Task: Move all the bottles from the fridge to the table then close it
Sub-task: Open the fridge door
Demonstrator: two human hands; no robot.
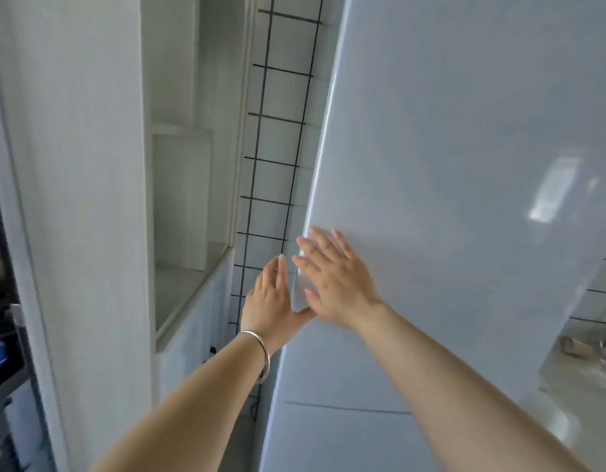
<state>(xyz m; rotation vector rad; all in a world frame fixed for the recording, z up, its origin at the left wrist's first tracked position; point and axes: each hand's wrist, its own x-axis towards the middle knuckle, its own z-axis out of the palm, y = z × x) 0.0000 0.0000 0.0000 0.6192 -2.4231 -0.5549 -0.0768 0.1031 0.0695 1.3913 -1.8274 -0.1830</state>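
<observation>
At far left, dark shelving [1, 335] with a blue item, blurred. Next, a white cabinet [185, 199] with open shelves, then a tiled wall [277, 148] with dark grout lines. Left hand [272, 301], bracelet [260, 356] on the wrist, at the fridge door's left edge, fingers straight, thumb hooked under the edge. Right hand [335, 281] flat on the fridge door [448, 165], fingers spread, gripping nothing. No bottles in view. At far right, a counter [574, 386] holding blurred items.
</observation>
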